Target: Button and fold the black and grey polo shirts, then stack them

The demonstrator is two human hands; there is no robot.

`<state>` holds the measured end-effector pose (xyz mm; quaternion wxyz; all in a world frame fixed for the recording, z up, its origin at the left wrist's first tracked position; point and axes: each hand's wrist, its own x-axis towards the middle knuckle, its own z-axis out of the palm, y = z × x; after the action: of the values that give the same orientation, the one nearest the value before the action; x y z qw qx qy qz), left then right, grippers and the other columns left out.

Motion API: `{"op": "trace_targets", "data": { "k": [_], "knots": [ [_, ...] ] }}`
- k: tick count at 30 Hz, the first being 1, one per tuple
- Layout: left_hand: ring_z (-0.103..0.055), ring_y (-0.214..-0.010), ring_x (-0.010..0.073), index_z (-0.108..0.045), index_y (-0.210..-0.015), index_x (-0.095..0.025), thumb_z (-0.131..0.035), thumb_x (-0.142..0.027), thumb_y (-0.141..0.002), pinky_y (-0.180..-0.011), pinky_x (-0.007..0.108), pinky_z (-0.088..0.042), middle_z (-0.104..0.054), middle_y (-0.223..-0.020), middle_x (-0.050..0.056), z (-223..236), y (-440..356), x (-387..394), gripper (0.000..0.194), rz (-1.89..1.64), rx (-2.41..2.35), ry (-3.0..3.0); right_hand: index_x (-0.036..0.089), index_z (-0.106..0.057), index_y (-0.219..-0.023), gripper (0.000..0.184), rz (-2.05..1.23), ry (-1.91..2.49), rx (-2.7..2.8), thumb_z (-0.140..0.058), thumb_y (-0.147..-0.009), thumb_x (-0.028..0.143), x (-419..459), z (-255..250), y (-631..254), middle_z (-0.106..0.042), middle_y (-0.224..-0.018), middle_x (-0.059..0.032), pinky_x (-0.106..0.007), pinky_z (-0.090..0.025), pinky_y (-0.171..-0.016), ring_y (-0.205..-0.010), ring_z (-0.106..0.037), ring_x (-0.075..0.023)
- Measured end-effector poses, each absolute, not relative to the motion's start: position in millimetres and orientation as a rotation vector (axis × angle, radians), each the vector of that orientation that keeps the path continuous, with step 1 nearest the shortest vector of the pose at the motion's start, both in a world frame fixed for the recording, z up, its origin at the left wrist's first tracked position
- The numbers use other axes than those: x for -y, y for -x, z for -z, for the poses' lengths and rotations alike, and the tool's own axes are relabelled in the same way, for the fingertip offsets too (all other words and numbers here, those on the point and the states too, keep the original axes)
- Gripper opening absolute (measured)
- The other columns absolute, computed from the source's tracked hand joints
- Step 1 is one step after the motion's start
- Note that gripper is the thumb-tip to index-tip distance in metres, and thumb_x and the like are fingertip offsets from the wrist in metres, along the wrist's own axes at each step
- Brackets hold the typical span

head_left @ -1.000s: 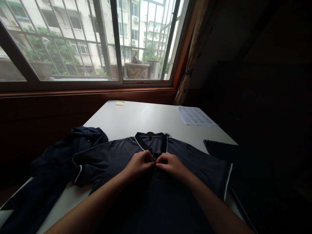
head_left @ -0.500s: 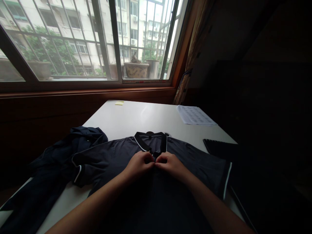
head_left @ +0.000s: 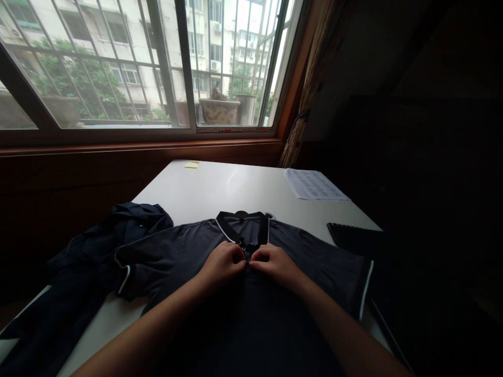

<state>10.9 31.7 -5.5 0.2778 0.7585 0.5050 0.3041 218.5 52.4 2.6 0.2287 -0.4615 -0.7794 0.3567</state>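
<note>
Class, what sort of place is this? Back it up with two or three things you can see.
Most likely a room in a home: a patterned curtain is tied back beside the window, a plant pot stands just outside, and a shirt lies spread on a white table.

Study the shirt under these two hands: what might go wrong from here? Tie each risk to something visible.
The left hand and right hand pinch the shirt below its collar, so a hard tug might strain it. They partly hide that dim spot, so a slip could go unnoticed. The sleeve at left appears to touch the crumpled garment; moving one might drag the other.
</note>
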Motion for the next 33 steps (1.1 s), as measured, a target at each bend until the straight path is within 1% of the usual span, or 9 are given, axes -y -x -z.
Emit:
{"op": "trace_targets", "data": {
  "k": [12,18,21,25,27,31,33],
  "knots": [
    [-0.06,-0.087,0.0225,-0.07,-0.072,-0.021,-0.066,-0.019,-0.076,-0.081,0.032,-0.043,-0.07,-0.081,0.004,7.0,-11.9,-30.7,0.006,-0.775,-1.412,-2.071,0.022,-0.078,-0.079,0.012,-0.99,1.274,2.142,-0.072,-0.08,0.033,-51.8,-5.0,-218.1,-0.072,-0.082,-0.0031,-0.034,-0.043,-0.082,-0.088,-0.062,-0.0226],
    [-0.059,-0.086,0.0223,-0.067,-0.072,-0.02,-0.065,-0.02,-0.077,-0.079,0.032,-0.042,-0.069,-0.079,0.004,6.5,-12.1,-29.9,0.006,-0.768,-1.416,-2.097,0.022,-0.079,-0.08,0.014,-1.043,1.278,2.136,-0.071,-0.08,0.034,-52.8,-7.2,-218.1,-0.073,-0.083,-0.0034,-0.034,-0.042,-0.083,-0.09,-0.062,-0.0234],
    [-0.059,-0.086,0.0227,-0.066,-0.073,-0.021,-0.064,-0.021,-0.079,-0.078,0.032,-0.043,-0.069,-0.081,0.004,6.1,-12.6,-28.3,0.007,-0.763,-1.424,-2.122,0.022,-0.079,-0.081,0.015,-1.062,1.287,2.122,-0.071,-0.081,0.035,-53.5,-7.6,-218.1,-0.074,-0.084,-0.0032,-0.035,-0.043,-0.085,-0.09,-0.063,-0.0235],
    [-0.059,-0.085,0.0228,-0.064,-0.075,-0.021,-0.06,-0.025,-0.086,-0.077,0.033,-0.043,-0.068,-0.083,0.005,6.3,-12.1,-27.4,0.012,-0.79,-1.459,-2.169,0.021,-0.077,-0.081,0.016,-1.025,1.316,2.079,-0.071,-0.081,0.036,-53.9,-5.2,-217.8,-0.073,-0.087,-0.004,-0.034,-0.044,-0.083,-0.089,-0.064,-0.023],
    [-0.058,-0.085,0.0227,-0.062,-0.077,-0.021,-0.06,-0.027,-0.088,-0.075,0.033,-0.042,-0.068,-0.085,0.005,7.1,-10.6,-28.2,0.012,-0.8,-1.491,-2.192,0.021,-0.075,-0.081,0.013,-0.974,1.327,2.066,-0.071,-0.081,0.033,-53.3,-3.1,-217.3,-0.073,-0.087,-0.0037,-0.033,-0.045,-0.082,-0.089,-0.064,-0.0226],
    [-0.06,-0.088,0.0221,-0.063,-0.088,-0.022,-0.063,-0.026,-0.086,-0.076,0.031,-0.044,-0.067,-0.092,0.005,10.6,-5.5,-31.5,0.004,-0.821,-1.465,-2.239,0.022,-0.074,-0.082,0.008,-0.863,1.311,2.087,-0.07,-0.083,0.029,-51.3,0.4,-216.6,-0.072,-0.085,-0.0029,-0.032,-0.044,-0.079,-0.087,-0.062,-0.0217],
    [-0.06,-0.088,0.0208,-0.065,-0.093,-0.022,-0.063,-0.023,-0.086,-0.077,0.03,-0.045,-0.067,-0.096,0.005,12.1,-2.8,-32.9,0.008,-0.829,-1.407,-2.268,0.022,-0.073,-0.083,0.008,-0.81,1.308,2.115,-0.069,-0.084,0.029,-51.2,1.5,-217.5,-0.071,-0.083,-0.0025,-0.032,-0.043,-0.076,-0.085,-0.061,-0.0212]
  ]
}}
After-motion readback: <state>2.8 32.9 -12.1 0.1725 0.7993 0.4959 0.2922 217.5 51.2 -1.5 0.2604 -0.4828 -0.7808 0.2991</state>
